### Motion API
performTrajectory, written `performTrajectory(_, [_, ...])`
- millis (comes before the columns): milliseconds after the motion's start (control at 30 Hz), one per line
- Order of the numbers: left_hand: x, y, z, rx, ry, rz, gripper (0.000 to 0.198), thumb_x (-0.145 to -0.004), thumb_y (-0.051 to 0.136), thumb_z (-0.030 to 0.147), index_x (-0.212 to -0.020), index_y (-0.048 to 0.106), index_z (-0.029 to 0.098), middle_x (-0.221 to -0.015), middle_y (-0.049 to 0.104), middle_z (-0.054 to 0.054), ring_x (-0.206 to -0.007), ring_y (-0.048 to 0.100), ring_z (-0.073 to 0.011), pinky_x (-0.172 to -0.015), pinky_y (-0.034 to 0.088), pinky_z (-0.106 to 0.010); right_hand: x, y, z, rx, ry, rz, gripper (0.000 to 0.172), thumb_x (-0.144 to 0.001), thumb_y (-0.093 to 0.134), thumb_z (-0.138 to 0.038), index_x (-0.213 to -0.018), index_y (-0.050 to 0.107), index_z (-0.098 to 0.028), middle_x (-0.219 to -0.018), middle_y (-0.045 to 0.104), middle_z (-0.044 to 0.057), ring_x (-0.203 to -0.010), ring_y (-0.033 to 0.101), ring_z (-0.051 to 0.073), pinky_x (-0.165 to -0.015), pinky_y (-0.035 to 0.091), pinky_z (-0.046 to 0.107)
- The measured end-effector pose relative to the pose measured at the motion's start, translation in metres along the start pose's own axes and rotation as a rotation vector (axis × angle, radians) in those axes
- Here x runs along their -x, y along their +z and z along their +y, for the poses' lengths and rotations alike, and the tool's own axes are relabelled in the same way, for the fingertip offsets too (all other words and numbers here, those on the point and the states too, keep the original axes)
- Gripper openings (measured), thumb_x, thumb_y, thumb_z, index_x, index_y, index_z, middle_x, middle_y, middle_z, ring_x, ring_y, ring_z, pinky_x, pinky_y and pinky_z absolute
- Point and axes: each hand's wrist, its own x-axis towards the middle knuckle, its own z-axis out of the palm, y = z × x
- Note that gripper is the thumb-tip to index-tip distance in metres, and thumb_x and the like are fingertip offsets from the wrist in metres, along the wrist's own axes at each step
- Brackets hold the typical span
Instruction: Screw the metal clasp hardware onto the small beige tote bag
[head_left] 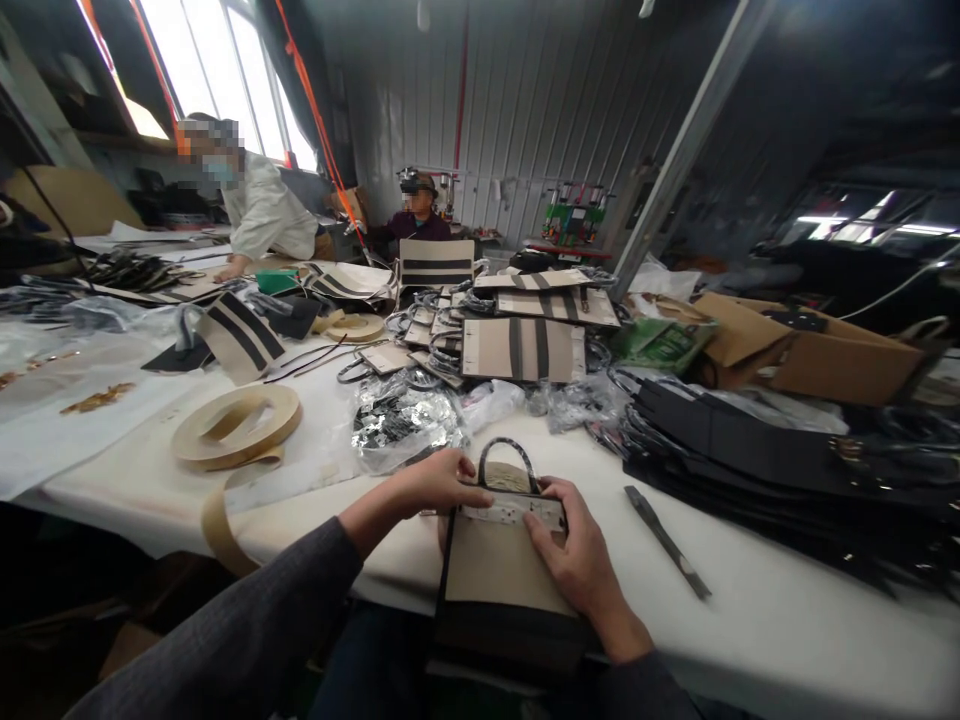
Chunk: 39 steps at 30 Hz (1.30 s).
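Observation:
A beige and black handbag panel with a dark looped handle leans over the near table edge. A white strip with small dark holes runs along its top. My left hand grips the panel's upper left corner, thumb laid on the strip. On the upper right edge my right hand is closed, its thumb pressing the front. A dark flat metal tool lies on the table to the right. Behind the panel sits a clear plastic bag of shiny dark metal pieces.
A roll of tan tape lies to the left, its end hanging over the table edge. Striped bag panels are heaped at the back. Black bag pieces are stacked right, before a cardboard box. Two people work across the table.

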Motion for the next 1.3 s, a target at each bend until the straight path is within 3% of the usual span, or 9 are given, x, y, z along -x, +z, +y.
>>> performTrajectory(167, [-0.002, -0.003, 0.004, 0.076, 0.021, -0.178, 0.054, -0.073, 0.09, 0.067, -0.089, 0.082, 0.016, -0.08, 0.071, -0.004, -0.074, 0.06, -0.0202, -0.067, 0.042, -0.031, 0.002, -0.002, -0.005, -0.011, 0.024, -0.005, 0.033, -0.104, 0.065, -0.05, -0.125, 0.057, -0.026, -0.141, 0.066, 0.013, -0.129, 0.065, 0.032, -0.112, 0.056, 0.05])
performTrajectory(300, [-0.004, 0.0, 0.009, 0.087, -0.008, -0.309, 0.048, -0.078, 0.09, 0.062, -0.096, 0.086, 0.017, -0.095, 0.079, -0.007, -0.085, 0.068, -0.0243, -0.077, 0.052, -0.034, 0.003, -0.003, -0.003, -0.034, 0.023, -0.004, 0.034, -0.103, 0.067, -0.049, -0.125, 0.057, -0.026, -0.14, 0.067, 0.012, -0.128, 0.066, 0.031, -0.112, 0.056, 0.047])
performTrajectory(433, [-0.01, 0.009, 0.004, 0.334, -0.034, -0.449, 0.051, -0.065, 0.102, 0.046, -0.105, 0.086, 0.017, -0.11, 0.082, -0.011, -0.097, 0.074, -0.0295, -0.088, 0.06, -0.038, 0.003, -0.002, -0.002, -0.034, 0.034, 0.0, 0.034, -0.102, 0.068, -0.049, -0.124, 0.057, -0.025, -0.138, 0.068, 0.012, -0.124, 0.068, 0.031, -0.109, 0.057, 0.045])
performTrajectory(567, [-0.016, 0.015, -0.005, 0.525, -0.123, -0.524, 0.053, -0.056, 0.107, 0.035, -0.1, 0.085, 0.015, -0.111, 0.083, -0.014, -0.092, 0.077, -0.0281, -0.083, 0.064, -0.035, 0.003, -0.001, 0.0, -0.045, 0.038, -0.011, 0.034, -0.101, 0.07, -0.049, -0.122, 0.058, -0.024, -0.137, 0.069, 0.013, -0.123, 0.068, 0.031, -0.107, 0.058, 0.044])
performTrajectory(733, [-0.018, 0.019, -0.006, 0.588, -0.125, -0.494, 0.062, -0.052, 0.107, 0.031, -0.107, 0.085, 0.011, -0.113, 0.083, -0.015, -0.088, 0.078, -0.0236, -0.076, 0.064, -0.028, 0.003, -0.003, 0.001, -0.069, 0.017, 0.001, 0.035, -0.102, 0.071, -0.049, -0.122, 0.059, -0.024, -0.136, 0.07, 0.013, -0.123, 0.068, 0.03, -0.106, 0.057, 0.043])
performTrajectory(933, [-0.018, 0.027, -0.006, 0.585, -0.149, -0.38, 0.056, -0.047, 0.103, 0.024, -0.098, 0.085, 0.009, -0.106, 0.084, -0.016, -0.084, 0.078, -0.0261, -0.073, 0.064, -0.03, 0.004, -0.003, 0.001, -0.068, 0.02, 0.005, 0.034, -0.101, 0.073, -0.049, -0.122, 0.061, -0.024, -0.134, 0.07, 0.012, -0.121, 0.068, 0.03, -0.105, 0.058, 0.043])
performTrajectory(1133, [-0.018, 0.029, -0.008, 0.602, -0.122, -0.393, 0.056, -0.048, 0.101, 0.023, -0.1, 0.086, 0.01, -0.103, 0.084, -0.013, -0.08, 0.076, -0.0228, -0.073, 0.063, -0.028, 0.004, -0.001, 0.001, -0.072, 0.022, 0.008, 0.035, -0.101, 0.073, -0.048, -0.123, 0.061, -0.024, -0.134, 0.071, 0.012, -0.118, 0.069, 0.029, -0.103, 0.058, 0.041])
performTrajectory(1300, [-0.017, 0.031, -0.006, 0.622, -0.127, -0.38, 0.051, -0.048, 0.099, 0.022, -0.096, 0.085, 0.01, -0.098, 0.084, -0.013, -0.078, 0.076, -0.0246, -0.069, 0.063, -0.029, 0.004, -0.001, 0.003, -0.087, 0.045, -0.008, 0.037, -0.101, 0.072, -0.049, -0.125, 0.061, -0.024, -0.136, 0.07, 0.013, -0.124, 0.067, 0.031, -0.108, 0.057, 0.043])
